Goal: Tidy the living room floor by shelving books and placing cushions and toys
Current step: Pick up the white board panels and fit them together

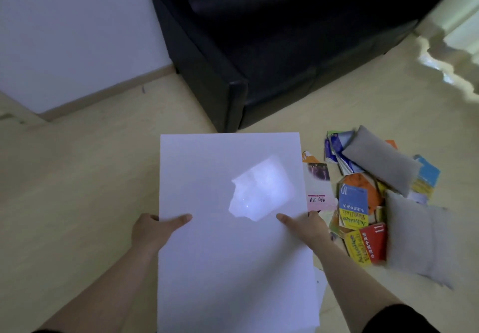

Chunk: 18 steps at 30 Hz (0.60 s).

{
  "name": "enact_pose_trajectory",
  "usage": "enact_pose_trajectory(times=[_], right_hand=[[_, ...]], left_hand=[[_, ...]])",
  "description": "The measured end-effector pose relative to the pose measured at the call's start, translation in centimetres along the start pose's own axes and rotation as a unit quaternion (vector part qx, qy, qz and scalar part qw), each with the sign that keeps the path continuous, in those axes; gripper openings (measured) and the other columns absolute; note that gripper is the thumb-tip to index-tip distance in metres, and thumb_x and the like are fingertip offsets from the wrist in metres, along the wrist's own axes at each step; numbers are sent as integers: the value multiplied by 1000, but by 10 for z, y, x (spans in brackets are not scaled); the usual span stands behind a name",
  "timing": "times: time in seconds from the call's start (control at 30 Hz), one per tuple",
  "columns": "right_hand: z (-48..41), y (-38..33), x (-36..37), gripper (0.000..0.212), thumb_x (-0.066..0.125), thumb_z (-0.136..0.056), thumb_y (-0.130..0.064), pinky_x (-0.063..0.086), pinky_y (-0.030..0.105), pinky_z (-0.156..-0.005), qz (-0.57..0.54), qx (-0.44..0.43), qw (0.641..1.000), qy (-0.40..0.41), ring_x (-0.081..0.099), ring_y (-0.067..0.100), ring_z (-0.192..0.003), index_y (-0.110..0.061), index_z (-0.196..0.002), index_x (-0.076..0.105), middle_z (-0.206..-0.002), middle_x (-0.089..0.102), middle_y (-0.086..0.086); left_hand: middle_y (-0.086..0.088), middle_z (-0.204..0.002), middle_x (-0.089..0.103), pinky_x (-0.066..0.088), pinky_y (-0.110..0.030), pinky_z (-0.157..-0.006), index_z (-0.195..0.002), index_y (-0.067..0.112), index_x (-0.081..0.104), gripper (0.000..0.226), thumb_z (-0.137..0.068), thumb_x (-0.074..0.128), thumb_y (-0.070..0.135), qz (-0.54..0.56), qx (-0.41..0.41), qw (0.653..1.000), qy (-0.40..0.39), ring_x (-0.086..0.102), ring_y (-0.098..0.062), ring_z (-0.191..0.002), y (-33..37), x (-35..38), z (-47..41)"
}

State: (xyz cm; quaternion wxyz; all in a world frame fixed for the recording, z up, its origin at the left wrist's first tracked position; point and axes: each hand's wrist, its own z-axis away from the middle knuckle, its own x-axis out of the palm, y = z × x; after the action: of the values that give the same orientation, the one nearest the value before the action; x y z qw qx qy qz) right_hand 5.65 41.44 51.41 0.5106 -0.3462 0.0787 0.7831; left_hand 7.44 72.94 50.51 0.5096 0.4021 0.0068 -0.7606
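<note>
Both forearms rise from 6 o'clock to a white panel (220,177), broad face up, its long axis running from 6 to 12 o'clock; the left hand (153,231) clamps its 9 o'clock edge and the right hand (308,226) its 3 o'clock edge, thumbs on top, fingers hidden beneath. Just beyond the right hand, at 3 o'clock on the floor (90,164), books (353,208) lie at mixed angles under and beside two grey cushions (381,161), none yet put away. Carrying the panel well likely means level, matched grips and a swing clear of that pile and the black sofa (233,47) at 12 o'clock
</note>
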Motion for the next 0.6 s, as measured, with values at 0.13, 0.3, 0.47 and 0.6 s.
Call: enact_pose_trajectory(times=[0.13,0.3,0.47,0.6], right_hand=[[57,20,-14,88,76,-66,-61,42,30,-74,-34,-25,999,17,57,29,-102,3,-121,50,-110,61,14],[110,44,-25,79,80,-67,-54,51,44,-80,-66,-41,996,42,65,35,-91,11,-109,61,-104,68,25],[148,69,-23,46,80,-68,-53,48,36,-67,-103,-39,991,71,61,24,-73,-14,-68,55,-69,59,3],[179,98,-10,35,83,-66,-47,49,31,-71,-150,-63,981,105,64,24,-83,-22,-76,59,-82,67,3]], left_hand=[[1,-63,39,39,-30,-66,-60,17,34,64,-52,81,61,-5,15,1000,1,38,-10,-54,-7,-34,52],[4,-62,39,41,-31,-69,-59,17,33,63,-57,84,53,-3,54,999,-10,45,-18,-63,-13,-58,97],[3,-64,47,44,-30,-69,-60,15,40,58,-58,85,52,-14,96,994,-45,46,-13,-58,-15,-75,111],[-1,-62,49,43,-29,-60,-59,13,44,59,-54,84,55,-51,112,990,-72,46,-14,-55,-26,-87,119]])
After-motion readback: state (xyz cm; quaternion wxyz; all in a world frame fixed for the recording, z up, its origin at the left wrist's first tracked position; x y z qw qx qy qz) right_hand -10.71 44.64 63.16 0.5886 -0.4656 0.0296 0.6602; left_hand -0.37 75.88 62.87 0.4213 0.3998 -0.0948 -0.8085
